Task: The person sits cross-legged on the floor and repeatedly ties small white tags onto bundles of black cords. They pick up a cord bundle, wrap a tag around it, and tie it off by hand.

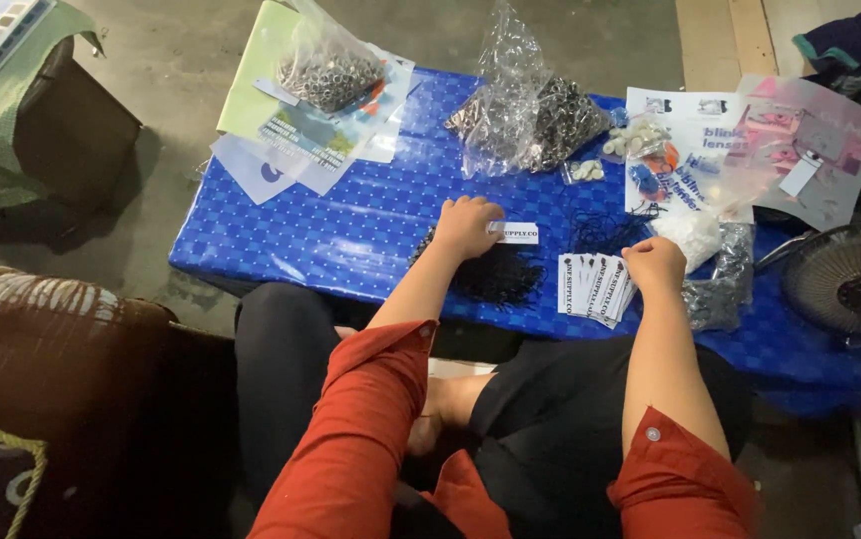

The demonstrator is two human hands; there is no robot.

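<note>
**Two hands at work among tags and cords on a blue table**

The low table (350,235), covered in blue checked sheeting, fills the middle of the view — the person sits at its 6 o'clock edge in rolled red sleeves. At 3 o'clock a small fan (855,279) rests at the table's corner. At 12 o'clock stands a clear bag of dark metal bits (535,120); at 11 o'clock a second bag of metal rings (328,72) lies on printed papers. At 1 to 2 o'clock, printed sheets (690,135) under a pink-tinted plastic pouch (800,150).

The pile of black cords (495,274) lies just left of centre. The left hand (465,225) rests on its upper edge, fingers curled, fingertips touching one white tag (516,233) lying flat at the hand's 3 o'clock; whether it pinches the tag cannot be told.

The stack of white tags (593,287), fanned, lies at the pile's 3 o'clock. The right hand (655,262) sits at the fan's upper right, loosely closed — what it grips, if anything, is hidden. A crumpled clear wrapper (715,289) lies just beside it at 3 o'clock.
</note>
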